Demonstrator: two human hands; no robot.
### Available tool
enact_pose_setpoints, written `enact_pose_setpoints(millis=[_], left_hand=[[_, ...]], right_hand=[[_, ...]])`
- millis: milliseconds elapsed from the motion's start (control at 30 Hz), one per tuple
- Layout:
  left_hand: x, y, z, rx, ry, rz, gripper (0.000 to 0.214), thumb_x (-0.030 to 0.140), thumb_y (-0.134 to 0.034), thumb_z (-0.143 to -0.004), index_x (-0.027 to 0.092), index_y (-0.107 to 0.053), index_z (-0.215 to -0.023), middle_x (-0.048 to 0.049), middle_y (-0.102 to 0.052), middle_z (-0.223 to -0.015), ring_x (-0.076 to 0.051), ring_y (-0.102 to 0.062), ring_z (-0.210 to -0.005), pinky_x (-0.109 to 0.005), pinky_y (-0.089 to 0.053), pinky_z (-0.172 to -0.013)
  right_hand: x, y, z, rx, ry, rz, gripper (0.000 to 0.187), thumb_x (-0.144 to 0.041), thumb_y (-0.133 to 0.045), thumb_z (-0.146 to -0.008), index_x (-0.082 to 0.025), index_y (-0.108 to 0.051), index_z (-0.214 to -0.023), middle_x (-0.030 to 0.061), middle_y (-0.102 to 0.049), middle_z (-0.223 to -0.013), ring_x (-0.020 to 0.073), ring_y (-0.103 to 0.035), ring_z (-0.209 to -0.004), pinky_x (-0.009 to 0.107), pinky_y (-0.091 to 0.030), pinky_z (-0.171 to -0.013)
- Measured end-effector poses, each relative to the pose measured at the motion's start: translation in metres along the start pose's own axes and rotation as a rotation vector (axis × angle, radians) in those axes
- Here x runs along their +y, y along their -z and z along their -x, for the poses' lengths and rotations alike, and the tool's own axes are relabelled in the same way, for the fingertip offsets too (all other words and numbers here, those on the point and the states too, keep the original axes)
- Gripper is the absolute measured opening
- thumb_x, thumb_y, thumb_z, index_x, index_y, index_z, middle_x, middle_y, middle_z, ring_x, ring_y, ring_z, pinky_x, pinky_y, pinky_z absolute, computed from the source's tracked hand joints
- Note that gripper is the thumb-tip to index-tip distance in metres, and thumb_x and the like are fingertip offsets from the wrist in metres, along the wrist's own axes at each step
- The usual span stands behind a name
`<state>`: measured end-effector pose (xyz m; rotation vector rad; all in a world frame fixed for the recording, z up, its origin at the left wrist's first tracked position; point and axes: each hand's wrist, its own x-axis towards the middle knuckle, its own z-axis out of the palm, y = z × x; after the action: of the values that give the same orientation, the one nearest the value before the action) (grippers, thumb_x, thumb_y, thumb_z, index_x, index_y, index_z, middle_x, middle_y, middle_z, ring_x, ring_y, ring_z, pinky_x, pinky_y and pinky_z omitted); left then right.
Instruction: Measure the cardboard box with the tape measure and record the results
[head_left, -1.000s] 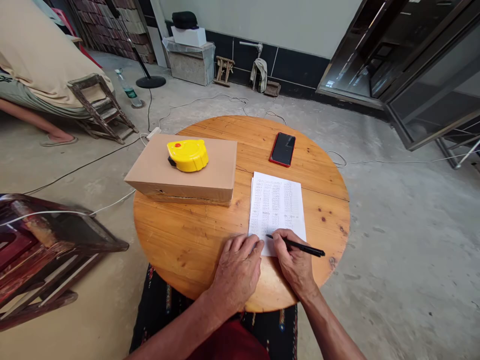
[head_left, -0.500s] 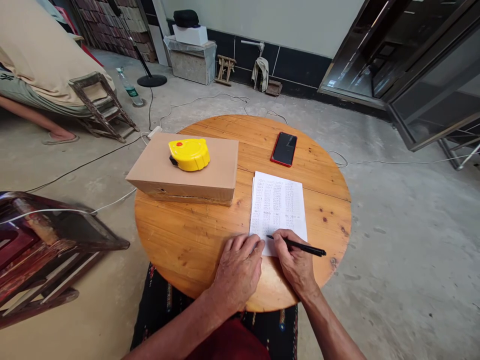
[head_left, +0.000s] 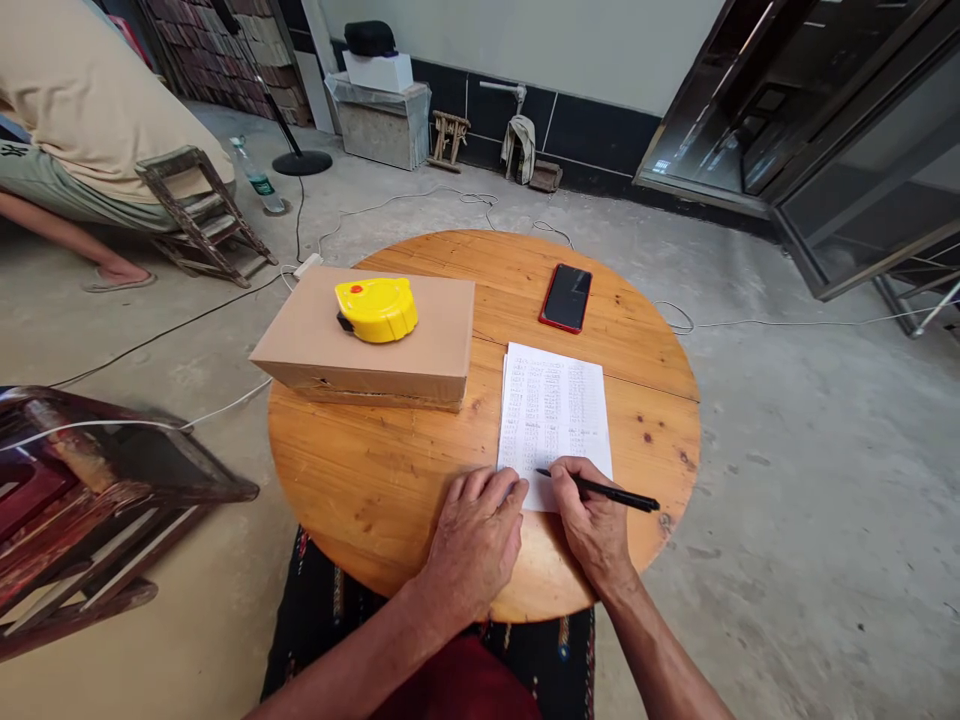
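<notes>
My right hand (head_left: 592,520) is closed round a black pen (head_left: 611,491), its tip resting on the lower part of a white sheet of paper (head_left: 553,410) covered in handwritten rows. My left hand (head_left: 476,535) lies flat on the round wooden table (head_left: 375,480), fingers stretched out and touching the sheet's lower left corner. Farther back on the table a yellow tape measure (head_left: 376,309) sits on top of a flat cardboard box (head_left: 420,345). A phone in a red case (head_left: 565,297) lies face up beyond the paper.
A dark red wooden stool (head_left: 97,490) stands at the left. Another person sits on a low wooden chair (head_left: 199,215) at the far left. Cables (head_left: 420,200) run over the concrete floor; a bottle (head_left: 255,180), a lamp base (head_left: 301,162) and boxes (head_left: 382,115) stand by the wall.
The pen tip has shifted slightly to the right along the paper. My left hand has stayed where it was.
</notes>
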<state>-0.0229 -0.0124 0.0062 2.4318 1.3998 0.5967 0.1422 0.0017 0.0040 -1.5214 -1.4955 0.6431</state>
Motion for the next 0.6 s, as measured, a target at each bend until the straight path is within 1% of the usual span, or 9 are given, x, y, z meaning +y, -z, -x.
enact_pose_setpoints(millis=[233, 600], left_hand=[[0.0001, -0.0002, -0.0003, -0.005, -0.002, -0.001, 0.033, 0.013, -0.049, -0.090, 0.019, -0.054, -0.122, -0.0056, -0.061, -0.120, -0.024, -0.049, -0.106, -0.042, -0.042, -0.091], [-0.0001, -0.0006, 0.0001, 0.012, -0.005, 0.003, 0.033, 0.012, -0.050, -0.090, 0.018, -0.055, -0.122, -0.0056, -0.061, -0.120, -0.024, -0.049, -0.107, -0.042, -0.042, -0.091]], right_hand=[[0.0006, -0.0017, -0.0003, 0.012, -0.026, -0.016, 0.021, -0.031, -0.052, -0.091, -0.018, -0.063, -0.078, -0.0016, -0.058, -0.064, 0.0132, -0.052, -0.057, 0.025, -0.043, -0.055], [0.0028, -0.0022, 0.0011, -0.004, -0.038, -0.019, 0.020, -0.032, -0.053, -0.092, -0.018, -0.063, -0.081, -0.0018, -0.058, -0.065, 0.0127, -0.051, -0.056, 0.024, -0.042, -0.055]])
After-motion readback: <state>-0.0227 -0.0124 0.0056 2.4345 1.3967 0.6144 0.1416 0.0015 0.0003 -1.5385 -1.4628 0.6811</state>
